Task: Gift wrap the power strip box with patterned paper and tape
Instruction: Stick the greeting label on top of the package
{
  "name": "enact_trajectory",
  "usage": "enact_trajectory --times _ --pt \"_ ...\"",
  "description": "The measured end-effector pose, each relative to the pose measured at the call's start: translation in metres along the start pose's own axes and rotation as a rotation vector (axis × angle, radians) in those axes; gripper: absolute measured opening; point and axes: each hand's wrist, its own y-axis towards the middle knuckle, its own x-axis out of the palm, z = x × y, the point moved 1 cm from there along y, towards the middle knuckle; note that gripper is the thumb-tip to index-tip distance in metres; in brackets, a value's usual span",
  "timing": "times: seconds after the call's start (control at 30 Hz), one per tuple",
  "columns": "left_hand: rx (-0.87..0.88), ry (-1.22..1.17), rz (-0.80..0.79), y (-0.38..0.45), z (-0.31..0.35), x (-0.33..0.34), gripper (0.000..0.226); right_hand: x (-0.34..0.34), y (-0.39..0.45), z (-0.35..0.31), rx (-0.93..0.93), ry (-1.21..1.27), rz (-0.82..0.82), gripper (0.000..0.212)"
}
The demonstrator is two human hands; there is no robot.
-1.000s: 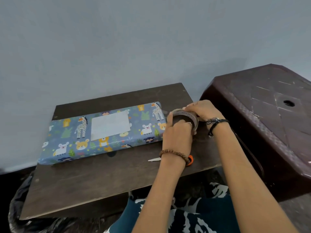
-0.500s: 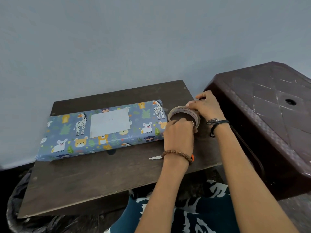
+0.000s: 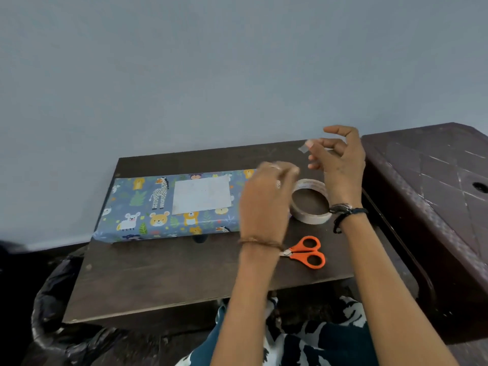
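The box wrapped in blue animal-print paper [image 3: 148, 207] lies on the dark wooden table [image 3: 184, 273], with a white rectangle [image 3: 202, 194] on its top face. The tape roll [image 3: 311, 203] lies flat just right of the box. My right hand [image 3: 342, 167] is raised above the roll with its fingers spread, and a small piece of clear tape [image 3: 303, 148] sticks to one fingertip. My left hand [image 3: 266, 199] is motion-blurred and hovers over the box's right end, fingers loosely curled, with nothing seen in it.
Orange-handled scissors [image 3: 306, 251] lie on the table near its front right, below the tape roll. A dark brown plastic stool [image 3: 435, 196] stands against the table's right side. A black plastic bag [image 3: 52, 320] sits at the lower left. A grey wall is behind.
Both hands have let go of the tape roll, which now lies on the table. My right hand has risen with a torn tape piece; my left hand has moved toward the box. The scissors are uncovered.
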Motion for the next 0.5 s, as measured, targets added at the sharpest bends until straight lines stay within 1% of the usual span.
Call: enact_trajectory --times 0.03,0.1,0.2,0.23,0.3,0.37,0.4,0.43,0.5 --pt "-0.037 -0.009 0.094 0.004 -0.006 -0.019 0.01 0.009 -0.004 -0.003 0.004 0.054 -0.04 0.03" --pt "-0.116 0.061 0.202 0.01 -0.024 -0.053 0.011 0.03 -0.014 -0.008 0.018 0.118 -0.152 0.031" --pt "-0.238 0.27 0.241 0.01 -0.049 -0.086 0.014 0.066 -0.026 -0.01 0.006 0.096 -0.393 0.032" --pt "-0.271 0.366 0.244 0.009 -0.055 -0.092 0.02 0.078 -0.031 -0.009 -0.005 0.07 -0.479 0.032" --pt "-0.349 0.519 0.221 0.007 -0.066 -0.099 0.044 0.099 -0.038 -0.006 -0.04 0.007 -0.612 0.032" --pt "-0.464 0.637 0.157 0.005 -0.074 -0.102 0.067 0.114 -0.044 -0.001 -0.069 -0.054 -0.665 0.03" --pt "-0.514 0.683 0.124 0.005 -0.077 -0.103 0.074 0.12 -0.045 0.001 -0.076 -0.079 -0.671 0.029" --pt "-0.545 0.71 0.102 0.005 -0.079 -0.103 0.077 0.125 -0.046 0.004 -0.078 -0.098 -0.671 0.028" --pt "-0.56 0.717 0.088 0.007 -0.081 -0.102 0.074 0.131 -0.047 0.011 -0.069 -0.126 -0.669 0.026"
